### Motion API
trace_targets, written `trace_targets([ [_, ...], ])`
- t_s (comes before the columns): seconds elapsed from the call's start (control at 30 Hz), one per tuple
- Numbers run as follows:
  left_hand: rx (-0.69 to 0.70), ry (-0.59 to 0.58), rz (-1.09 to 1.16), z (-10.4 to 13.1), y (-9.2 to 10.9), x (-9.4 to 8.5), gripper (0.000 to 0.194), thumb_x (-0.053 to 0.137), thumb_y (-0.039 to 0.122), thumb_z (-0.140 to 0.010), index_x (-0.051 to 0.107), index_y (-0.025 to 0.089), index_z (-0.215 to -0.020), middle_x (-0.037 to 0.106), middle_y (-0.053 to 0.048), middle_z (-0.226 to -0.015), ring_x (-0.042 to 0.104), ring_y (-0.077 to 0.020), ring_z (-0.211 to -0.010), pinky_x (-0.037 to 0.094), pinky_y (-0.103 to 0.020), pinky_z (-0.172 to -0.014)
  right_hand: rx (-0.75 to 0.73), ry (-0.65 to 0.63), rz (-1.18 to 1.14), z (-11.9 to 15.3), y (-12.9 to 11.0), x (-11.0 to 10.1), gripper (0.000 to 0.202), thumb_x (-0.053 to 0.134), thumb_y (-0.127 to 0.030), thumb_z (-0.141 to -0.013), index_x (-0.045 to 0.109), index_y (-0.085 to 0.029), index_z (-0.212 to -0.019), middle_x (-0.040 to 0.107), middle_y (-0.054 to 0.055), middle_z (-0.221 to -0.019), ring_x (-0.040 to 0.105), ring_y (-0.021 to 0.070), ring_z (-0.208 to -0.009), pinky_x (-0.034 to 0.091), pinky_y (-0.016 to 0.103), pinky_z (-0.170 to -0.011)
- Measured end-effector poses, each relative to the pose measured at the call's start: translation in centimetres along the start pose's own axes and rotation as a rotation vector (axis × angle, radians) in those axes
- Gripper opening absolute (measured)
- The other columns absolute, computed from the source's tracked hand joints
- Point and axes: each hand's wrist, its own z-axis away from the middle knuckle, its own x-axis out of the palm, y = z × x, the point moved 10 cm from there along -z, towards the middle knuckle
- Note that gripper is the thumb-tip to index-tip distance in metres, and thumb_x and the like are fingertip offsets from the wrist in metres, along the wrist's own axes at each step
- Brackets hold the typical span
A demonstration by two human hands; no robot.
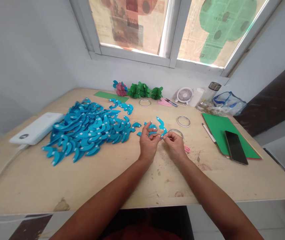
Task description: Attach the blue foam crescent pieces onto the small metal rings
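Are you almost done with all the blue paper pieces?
Not nearly. Done: finished paper balls, one pink and blue and three green, sit by the window wall. In hand: the left hand and right hand pinch one blue curved strip between them, a few more lying just behind. Left: a big pile of blue pieces waits on the table.

Curved blue paper piece (160, 126), upright, pinched at base.

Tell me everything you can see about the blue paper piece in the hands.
The blue piece is a flat, curved cutout that looks like paper or card, with small white squares on it. It rises tilted above the table, pinched at its lower end between the left hand and right hand. More blue cutouts lie just behind it.
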Motion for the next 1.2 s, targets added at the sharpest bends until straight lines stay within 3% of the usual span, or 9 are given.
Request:
trace_targets([
  [0.43, 0.064, 0.011, -0.031, 0.3, 0.7, -0.1, 0.065, 0.064, 0.011, -0.061, 0.048, 0.023, -0.122, 0.053, -0.001, -0.090, 0.060, -0.0105, -0.075, 0.053, -0.024, -0.068, -0.022, 0.006, -0.025, 0.0, -0.1, 0.0, 0.014, 0.065, -0.031, -0.064, 0.058, -0.018, -0.065, 0.055, -0.003, -0.060, 0.046, 0.0107, -0.055, 0.034, 0.024, -0.055],
  [1.2, 0.123, 0.022, -0.075, 0.9, 2.0, 0.2, 0.044, 0.064, 0.011, -0.064, 0.054, 0.019, -0.106, 0.056, 0.000, -0.081, 0.060, -0.0105, -0.071, 0.052, -0.025, -0.070, -0.002, 0.035, -0.115, -0.1, 0.9, -0.1, 0.014, 0.067, -0.030, -0.061, 0.058, -0.019, -0.063, 0.057, -0.002, -0.061, 0.048, 0.0119, -0.058, 0.036, 0.025, -0.058],
])
